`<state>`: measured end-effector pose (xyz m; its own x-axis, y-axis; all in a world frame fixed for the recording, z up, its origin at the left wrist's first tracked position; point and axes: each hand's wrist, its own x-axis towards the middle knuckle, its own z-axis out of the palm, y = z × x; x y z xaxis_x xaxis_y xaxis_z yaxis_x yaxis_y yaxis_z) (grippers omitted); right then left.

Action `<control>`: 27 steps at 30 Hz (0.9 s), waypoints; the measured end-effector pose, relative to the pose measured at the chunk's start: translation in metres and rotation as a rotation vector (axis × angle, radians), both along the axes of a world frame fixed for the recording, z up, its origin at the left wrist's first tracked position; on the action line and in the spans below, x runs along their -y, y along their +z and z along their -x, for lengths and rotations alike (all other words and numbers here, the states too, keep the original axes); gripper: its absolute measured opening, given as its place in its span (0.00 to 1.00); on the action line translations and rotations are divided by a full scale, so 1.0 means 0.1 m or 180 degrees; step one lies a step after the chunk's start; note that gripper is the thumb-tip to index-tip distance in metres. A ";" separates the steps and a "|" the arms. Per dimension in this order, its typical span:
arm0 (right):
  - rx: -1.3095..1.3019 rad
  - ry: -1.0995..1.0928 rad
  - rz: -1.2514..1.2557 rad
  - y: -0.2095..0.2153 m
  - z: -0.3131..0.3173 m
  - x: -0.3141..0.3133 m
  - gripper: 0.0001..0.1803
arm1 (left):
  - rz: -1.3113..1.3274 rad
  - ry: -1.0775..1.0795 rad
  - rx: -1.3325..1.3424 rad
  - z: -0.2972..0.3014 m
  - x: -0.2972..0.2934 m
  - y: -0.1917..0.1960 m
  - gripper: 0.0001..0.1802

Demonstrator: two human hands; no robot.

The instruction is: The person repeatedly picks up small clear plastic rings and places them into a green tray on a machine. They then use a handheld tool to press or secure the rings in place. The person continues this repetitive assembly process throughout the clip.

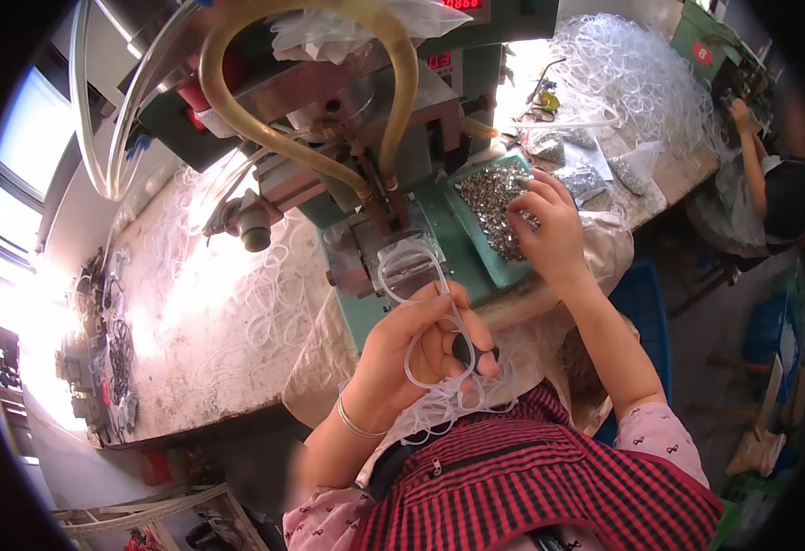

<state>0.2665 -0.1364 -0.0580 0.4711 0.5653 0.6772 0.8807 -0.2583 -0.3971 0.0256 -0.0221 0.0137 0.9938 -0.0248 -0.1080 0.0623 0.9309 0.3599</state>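
Below your hands lies your checked apron (pixel 476 477); your left hand (pixel 413 338) is clamped on a looped clear tube (pixel 460 321), its upper bend in front of the green machine (pixel 358 317), though whether they touch you cannot tell; your right hand (pixel 551 230) reaches over the green tray (pixel 469 250) of small metal parts (pixel 489 207), its grip impossible to tell; farther off, more tubing (pixel 632 73) lies heaped.
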 end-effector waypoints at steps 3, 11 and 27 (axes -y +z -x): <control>-0.0936 0.0063 0.0170 0.02 -0.06 -0.08 0.08 | 0.0014 0.0215 -0.0043 -0.04 0.06 0.00 0.13; 0.0160 -0.0186 0.0929 0.08 0.01 -0.18 0.08 | -0.0410 0.0361 -0.0302 0.01 0.07 0.07 0.18; -0.0142 -0.0058 -0.0031 -0.07 0.06 -0.31 0.04 | -0.6958 0.3296 -0.2671 1.31 -0.98 -1.35 0.09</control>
